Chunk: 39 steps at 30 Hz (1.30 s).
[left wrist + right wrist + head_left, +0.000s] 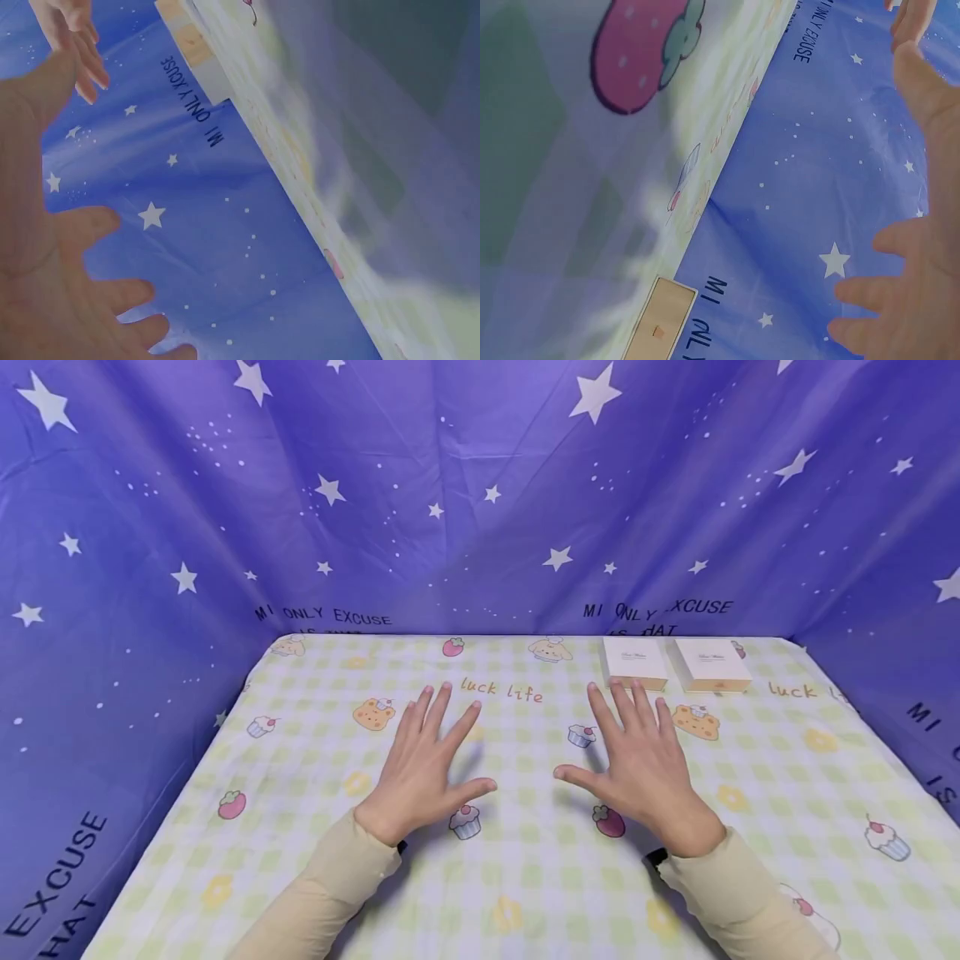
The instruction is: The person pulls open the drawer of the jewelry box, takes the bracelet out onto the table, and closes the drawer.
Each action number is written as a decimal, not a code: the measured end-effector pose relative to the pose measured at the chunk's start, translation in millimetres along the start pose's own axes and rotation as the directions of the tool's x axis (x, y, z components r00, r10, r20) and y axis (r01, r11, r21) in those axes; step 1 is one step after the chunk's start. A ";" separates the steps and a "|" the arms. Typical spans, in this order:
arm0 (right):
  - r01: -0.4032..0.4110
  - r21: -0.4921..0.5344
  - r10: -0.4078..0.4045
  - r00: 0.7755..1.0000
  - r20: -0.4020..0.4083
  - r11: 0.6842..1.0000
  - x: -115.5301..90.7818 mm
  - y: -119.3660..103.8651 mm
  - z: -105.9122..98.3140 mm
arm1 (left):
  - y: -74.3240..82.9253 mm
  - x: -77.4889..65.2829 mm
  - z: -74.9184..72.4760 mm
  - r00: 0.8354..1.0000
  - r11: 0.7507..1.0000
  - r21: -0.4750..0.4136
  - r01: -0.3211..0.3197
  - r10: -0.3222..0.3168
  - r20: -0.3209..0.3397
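Note:
Both hands hover over the table with fingers spread, holding nothing. My left hand is left of the middle, palm down, above the checked cloth. On the other side my right hand has its fingertips just in front of two small white boxes in the head view. The left box and the right box stand side by side near the back edge, white on top with tan front sides. In the right wrist view a tan box side shows beyond the fingers.
A green-and-white checked tablecloth with cupcakes, strawberries and bears printed on it covers the table. Purple-blue curtains with white stars hang behind and along both sides, close against the table's back edge.

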State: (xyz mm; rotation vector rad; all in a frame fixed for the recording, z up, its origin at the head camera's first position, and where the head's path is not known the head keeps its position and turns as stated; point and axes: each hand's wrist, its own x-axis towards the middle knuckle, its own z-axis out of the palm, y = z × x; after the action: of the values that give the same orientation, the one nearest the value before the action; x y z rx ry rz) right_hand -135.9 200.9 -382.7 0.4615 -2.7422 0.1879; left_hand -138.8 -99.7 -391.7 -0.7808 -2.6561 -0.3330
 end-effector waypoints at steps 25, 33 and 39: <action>0.027 0.073 -0.019 0.994 -0.105 0.997 10.0 36.0 -0.3 | 38.1 57.7 19.0 0.982 0.981 -0.020 -0.191 0.191 -0.012; -0.020 0.063 0.023 0.999 -0.039 0.998 15.1 49.9 -4.8 | 52.5 84.6 29.4 0.981 0.982 0.002 -0.190 0.190 0.040; -0.056 0.037 0.056 0.998 0.002 0.998 18.2 60.2 -9.6 | 59.8 101.8 38.1 0.976 0.978 -0.017 -0.209 0.210 0.052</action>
State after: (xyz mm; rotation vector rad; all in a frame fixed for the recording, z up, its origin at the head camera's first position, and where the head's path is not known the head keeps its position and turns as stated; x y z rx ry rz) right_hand -169.4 253.8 -371.4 0.3950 -2.7588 0.2526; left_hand -195.5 9.9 -378.9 -1.0770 -2.5908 -0.2754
